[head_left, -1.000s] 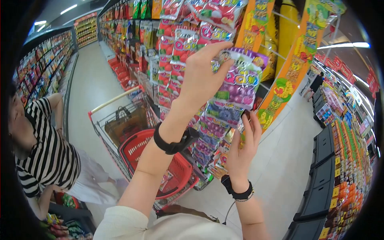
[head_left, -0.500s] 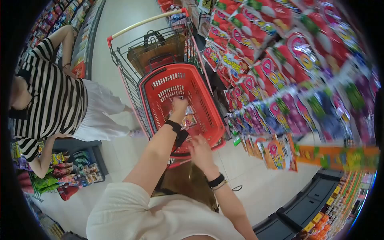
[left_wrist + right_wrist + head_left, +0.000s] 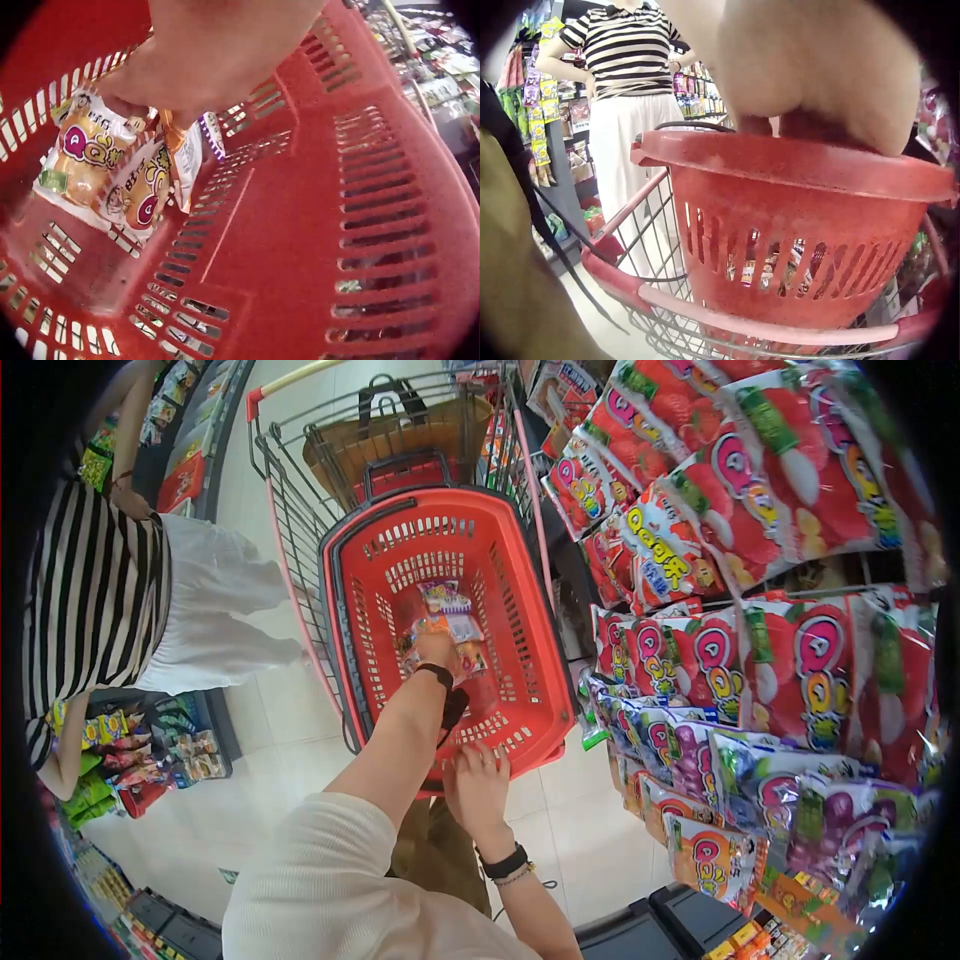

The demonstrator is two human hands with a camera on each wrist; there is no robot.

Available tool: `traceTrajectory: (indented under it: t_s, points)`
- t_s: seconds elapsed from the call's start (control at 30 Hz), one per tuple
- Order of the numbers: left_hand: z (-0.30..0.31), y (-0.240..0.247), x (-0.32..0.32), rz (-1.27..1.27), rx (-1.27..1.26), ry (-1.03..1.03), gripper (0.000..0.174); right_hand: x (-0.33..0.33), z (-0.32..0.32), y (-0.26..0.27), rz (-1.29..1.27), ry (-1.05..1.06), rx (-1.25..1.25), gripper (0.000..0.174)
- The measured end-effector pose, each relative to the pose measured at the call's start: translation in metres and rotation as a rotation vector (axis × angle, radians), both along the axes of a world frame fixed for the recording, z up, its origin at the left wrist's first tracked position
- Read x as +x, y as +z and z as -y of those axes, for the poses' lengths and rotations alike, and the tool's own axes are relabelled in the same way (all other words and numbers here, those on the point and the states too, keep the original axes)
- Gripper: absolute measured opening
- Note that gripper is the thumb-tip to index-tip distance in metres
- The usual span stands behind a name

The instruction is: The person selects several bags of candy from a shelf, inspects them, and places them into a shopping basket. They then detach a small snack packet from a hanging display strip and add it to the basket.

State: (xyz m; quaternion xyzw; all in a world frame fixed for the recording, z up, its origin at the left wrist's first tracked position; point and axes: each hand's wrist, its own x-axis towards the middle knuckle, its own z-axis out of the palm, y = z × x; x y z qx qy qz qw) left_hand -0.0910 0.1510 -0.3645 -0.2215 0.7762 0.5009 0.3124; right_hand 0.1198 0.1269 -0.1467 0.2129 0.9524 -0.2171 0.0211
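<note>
My left hand (image 3: pixel 437 650) reaches deep into a red shopping basket (image 3: pixel 524 550), over several small candy packets. An orange gummy packet (image 3: pixel 82 154) and another orange packet (image 3: pixel 142 187) lie just below it in the left wrist view. A purple gummy packet (image 3: pixel 443 596) lies a little beyond the fingers on the basket floor. The left fingertips are hidden, and I cannot tell whether they pinch a packet. My right hand (image 3: pixel 478 785) rests on the near rim of the basket, fingers reaching over to the inside.
A wire shopping cart (image 3: pixel 285 510) carries the basket, with a brown bag (image 3: pixel 330 450) behind it. Hanging gummy packets (image 3: pixel 800 480) crowd the right side. At the left stands a person in a striped shirt (image 3: pixel 95 580), beside a low snack display (image 3: pixel 195 745).
The purple packet, held up by the hanging display earlier, is now in the basket. My left hand came down into the basket; my right hand moved to its near rim. The view tilted downward.
</note>
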Motion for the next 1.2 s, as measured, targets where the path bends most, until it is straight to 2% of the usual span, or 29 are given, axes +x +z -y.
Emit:
traceTrajectory:
  t_s: [0.03, 0.07, 0.1, 0.13, 0.2, 0.27, 0.3, 0.37, 0.4, 0.47, 0.53, 0.57, 0.6, 0.63, 0.67, 0.7, 0.73, 0.77, 0.8, 0.83, 0.87, 0.93, 0.97, 1.0, 1.03, 1.07, 1.1, 1.13, 1.2]
  points:
    - [-0.007, -0.004, -0.002, -0.04, -0.127, 0.098, 0.029, 0.0, -0.001, 0.0, -0.04, -0.014, -0.029, 0.02]
    - [-0.015, 0.023, -0.003, -0.08, -0.252, 0.197, 0.024, 0.002, -0.002, 0.001, -0.054, -0.02, -0.018, 0.02]
    - [-0.017, 0.054, 0.003, -0.312, -0.378, 0.021, 0.022, 0.004, -0.005, 0.002, -0.118, -0.049, -0.116, 0.021]
    - [-0.014, 0.067, 0.003, -0.332, -0.365, 0.016, 0.022, 0.007, -0.006, 0.004, -0.184, -0.079, -0.215, 0.021]
    - [-0.007, 0.089, 0.001, -0.569, -0.432, -0.447, 0.023, 0.012, -0.012, 0.009, -0.233, -0.138, -0.286, 0.022]
    - [-0.004, 0.131, -0.001, -0.683, -0.411, -0.558, 0.027, 0.019, -0.02, 0.021, -0.283, -0.188, -0.366, 0.023]
    - [-0.001, 0.162, 0.001, -0.583, -0.287, -0.69, 0.029, 0.025, -0.023, 0.027, -0.313, -0.202, -0.366, 0.024]
    - [0.006, 0.18, -0.006, -0.731, -0.226, -1.025, 0.026, 0.035, -0.032, 0.045, -0.342, -0.254, -0.386, 0.025]
    - [0.015, 0.193, -0.011, -0.753, -0.227, -1.035, 0.026, 0.04, -0.039, 0.051, -0.364, -0.263, -0.381, 0.025]
    - [0.026, 0.265, -0.014, -0.708, 0.115, -1.562, 0.022, 0.049, -0.054, 0.06, -0.452, -0.33, -0.38, 0.034]
    - [0.024, 0.348, -0.003, -0.588, 0.231, -1.832, 0.014, 0.054, -0.06, 0.088, -0.545, -0.364, -0.315, 0.04]
    - [0.026, 0.38, 0.007, -0.601, 0.232, -1.854, 0.014, 0.058, -0.063, 0.104, -0.616, -0.375, -0.248, 0.047]
    - [0.027, 0.408, 0.017, -0.434, 0.416, -1.782, 0.015, 0.064, -0.063, 0.119, -0.631, -0.391, -0.235, 0.047]
    - [0.027, 0.431, 0.026, -0.265, 0.589, -1.697, 0.017, 0.069, -0.063, 0.133, -0.727, -0.361, -0.581, 0.05]
    - [0.023, 0.448, 0.034, -0.255, 0.706, -1.694, 0.019, 0.075, -0.061, 0.146, -0.81, -0.311, -0.932, 0.053]
    - [0.019, 0.462, 0.044, -0.237, 0.82, -1.676, 0.021, 0.089, -0.062, 0.157, -0.738, -0.297, -1.141, 0.053]
    - [0.015, 0.476, 0.055, -0.422, 0.905, -1.709, 0.026, 0.102, -0.061, 0.162, -0.731, -0.298, -1.149, 0.053]
    - [0.01, 0.477, 0.069, -0.266, 1.118, -1.595, 0.033, 0.113, -0.061, 0.165, -0.781, -0.327, -1.23, 0.054]
    - [0.017, 0.503, 0.077, 0.065, 1.155, -1.516, 0.045, 0.12, -0.057, 0.171, -0.827, -0.36, -1.311, 0.054]
    - [0.015, 0.504, 0.084, 0.095, 1.224, -1.466, 0.05, 0.12, -0.048, 0.19, -0.991, -0.388, -1.406, 0.05]
    - [0.009, 0.506, 0.092, 0.115, 1.297, -1.425, 0.055, 0.127, -0.043, 0.189, -0.99, -0.387, -1.402, 0.05]
    - [-0.003, 0.488, 0.118, -0.206, 1.257, -1.456, 0.066, 0.142, -0.042, 0.193, -1.036, -0.304, -1.677, 0.053]
    - [-0.01, 0.47, 0.128, -0.186, 1.314, -1.585, 0.072, 0.134, -0.03, 0.224, -1.007, -0.363, -1.699, 0.06]
    - [-0.008, 0.461, 0.146, 0.048, 1.388, -1.565, 0.072, 0.13, -0.032, 0.23, -1.033, -0.372, -1.673, 0.06]
    - [-0.007, 0.464, 0.162, 0.165, 1.437, -1.574, 0.069, 0.128, -0.036, 0.235, -0.998, -0.104, -2.0, 0.054]
    - [-0.006, 0.436, 0.176, 0.338, 1.283, -1.461, 0.061, 0.126, -0.036, 0.239, -0.927, 0.205, -2.302, 0.053]
    - [-0.001, 0.442, 0.194, 0.332, 1.284, -1.331, 0.055, 0.128, -0.024, 0.243, -0.956, -0.054, -2.409, 0.052]
    - [0.004, 0.454, 0.206, 0.326, 1.277, -1.194, 0.049, 0.132, -0.024, 0.237, -0.98, -0.056, -2.398, 0.052]
    - [0.006, 0.468, 0.208, 0.324, 1.178, -1.188, 0.041, 0.138, -0.03, 0.212, -0.919, -0.101, -2.597, 0.046]
